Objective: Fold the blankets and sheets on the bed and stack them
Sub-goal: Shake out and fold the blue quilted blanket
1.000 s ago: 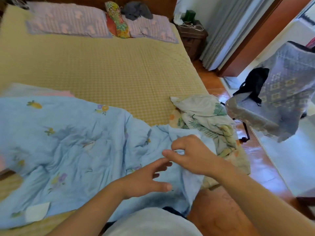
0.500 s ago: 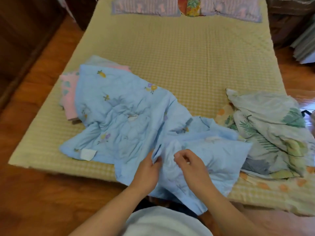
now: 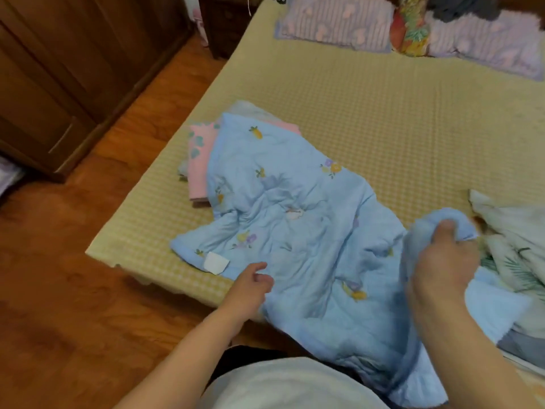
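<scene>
Both hands have parted since half a second ago, when they worked close together at the near edge of the blue blanket point(image 3: 295, 219); now the right hand point(image 3: 445, 261) has lifted a bunched fold of it, fingers curled round the cloth, while the left hand point(image 3: 253, 286) lies at the blanket's near-left edge, and whether its loosely curled fingers pinch the hem I cannot tell; the blanket sprawls crumpled between and beyond the two hands, its far-left corner draped over a pink folded sheet point(image 3: 200, 163) beyond the left hand; a leaf-print sheet point(image 3: 513, 249) sits heaped just right of the right hand, touching the blue cloth; the bed point(image 3: 383, 113) stretches away behind all of it. Likely trouble: pulling the blanket taut could drag the pink stack askew, since the blanket rests on it; the near edge hanging off the bed may slide to the floor if the left hand has no real hold. Hidden: the right hand's fingertips inside the fold, the blanket's lower edge behind the person's torso, and the leaf-print sheet's right side, cut off by the frame.
</scene>
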The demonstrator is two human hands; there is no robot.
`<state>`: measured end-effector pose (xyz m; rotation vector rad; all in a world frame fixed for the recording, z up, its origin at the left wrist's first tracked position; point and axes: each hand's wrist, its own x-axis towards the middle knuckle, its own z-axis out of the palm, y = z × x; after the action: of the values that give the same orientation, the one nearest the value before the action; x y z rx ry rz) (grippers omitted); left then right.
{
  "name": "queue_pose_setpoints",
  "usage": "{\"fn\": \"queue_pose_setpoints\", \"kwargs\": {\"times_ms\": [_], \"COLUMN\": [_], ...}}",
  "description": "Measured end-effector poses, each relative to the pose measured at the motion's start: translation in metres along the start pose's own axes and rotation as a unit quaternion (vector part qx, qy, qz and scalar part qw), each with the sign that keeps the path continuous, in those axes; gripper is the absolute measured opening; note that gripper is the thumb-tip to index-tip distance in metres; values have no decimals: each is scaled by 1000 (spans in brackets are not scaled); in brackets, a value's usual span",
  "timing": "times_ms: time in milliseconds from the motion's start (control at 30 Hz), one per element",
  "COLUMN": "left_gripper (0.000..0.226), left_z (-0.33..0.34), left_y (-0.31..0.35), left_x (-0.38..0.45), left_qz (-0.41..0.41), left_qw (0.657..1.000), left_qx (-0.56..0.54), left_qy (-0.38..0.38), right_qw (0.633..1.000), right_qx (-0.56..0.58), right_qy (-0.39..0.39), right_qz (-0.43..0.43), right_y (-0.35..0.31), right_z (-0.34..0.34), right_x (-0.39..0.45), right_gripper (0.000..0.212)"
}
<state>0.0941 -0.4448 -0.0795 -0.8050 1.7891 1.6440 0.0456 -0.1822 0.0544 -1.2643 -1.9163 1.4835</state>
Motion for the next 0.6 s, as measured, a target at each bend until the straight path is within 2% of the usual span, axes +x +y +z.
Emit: {"fn": "queue_pose_setpoints", "kwargs": {"times_ms": [67,100,167,233,267,300,433,533,600], "left_gripper": [20,15,22,25,26,30,44,49,56], "left_z": [-78,-115,-182,-230,-248,-262,-281,-271,-267], "left_y": [-9,-13,-24,-32,-38,-43,-60,-46,-35], "left_x": [44,67,108,142,159,176,235,255,262], "left_qz": [-72,-101,-151,-186,-202,-212,-238,-268,-270], "left_qw": [994,989,980,971,965,961,949,935,929], "left_qx": [-35,-33,-32,-42,-52,-53,-121,-184,-218], "left_qy": [76,99,126,144,157,169,166,143,128], "right_qw": [987,977,959,927,912,910,946,965,972], "right_qx": [71,76,26,-66,-92,-101,-107,-105,-83], "right_qy": [9,-17,-144,-322,-380,-396,-300,-187,-127], "right_qz": [-143,-197,-242,-178,-124,-71,58,152,177], "right_y": [-27,-30,-11,15,35,59,121,132,128], "right_z": [30,51,100,149,170,188,213,208,204], "right_x": [-42,-67,-113,-155,-171,-184,-207,-195,-178], "right_gripper": [30,29,19,20,25,26,22,23,25]}}
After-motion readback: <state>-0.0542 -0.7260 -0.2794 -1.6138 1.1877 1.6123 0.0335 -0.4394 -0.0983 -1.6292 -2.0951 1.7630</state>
